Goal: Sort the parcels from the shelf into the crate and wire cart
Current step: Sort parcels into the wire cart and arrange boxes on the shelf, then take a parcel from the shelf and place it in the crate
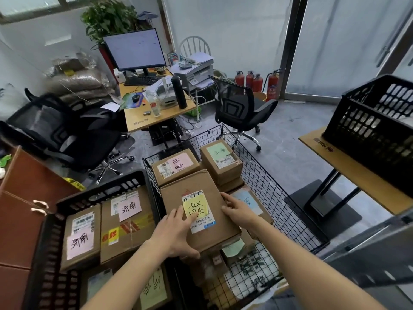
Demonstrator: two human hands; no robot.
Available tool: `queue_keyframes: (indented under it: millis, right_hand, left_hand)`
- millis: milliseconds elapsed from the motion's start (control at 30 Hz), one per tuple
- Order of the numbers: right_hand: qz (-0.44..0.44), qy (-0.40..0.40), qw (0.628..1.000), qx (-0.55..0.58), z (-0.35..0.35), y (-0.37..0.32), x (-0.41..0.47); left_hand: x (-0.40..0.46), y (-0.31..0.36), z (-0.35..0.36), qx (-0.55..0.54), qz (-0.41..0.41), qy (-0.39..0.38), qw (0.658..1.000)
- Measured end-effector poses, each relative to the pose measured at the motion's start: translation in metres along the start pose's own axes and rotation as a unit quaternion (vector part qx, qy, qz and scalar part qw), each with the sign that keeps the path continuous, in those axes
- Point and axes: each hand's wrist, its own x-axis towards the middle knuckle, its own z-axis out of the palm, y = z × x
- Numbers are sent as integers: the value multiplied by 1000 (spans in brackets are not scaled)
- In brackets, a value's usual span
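A flat brown parcel (199, 211) with a yellow note lies on top of the pile inside the black wire cart (288, 206). My left hand (176, 233) grips its near left corner, thumb under the edge and fingers on the top. My right hand (234, 209) lies flat on its right edge with straight fingers. More parcels sit in the cart: one with a pink label (174, 168), one with a green label (220, 159). To the left, the black plastic crate (93, 195) holds parcels with pink notes (81, 238).
A second black crate (371, 128) stands on a small table (348, 159) at the right. Beyond the cart are a desk (156, 108) with a monitor and two black office chairs (241, 108). A brown cabinet (20, 198) borders the left.
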Motion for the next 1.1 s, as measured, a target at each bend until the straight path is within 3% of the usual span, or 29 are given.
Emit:
queue_keyframes:
  millis: [467,833,1100]
  right_hand:
    - [19,35,998,-42,-9,-10,-27]
    - [4,115,972,-204,-39,-48,-129]
    - [23,247,921,-299,-12,-103,-283]
  left_hand:
    - [-8,1,-8,-5,0,-6,1000]
    - [-48,30,-73,-45,46,94,993]
    - [-133,62,-118,-69,166,207,962]
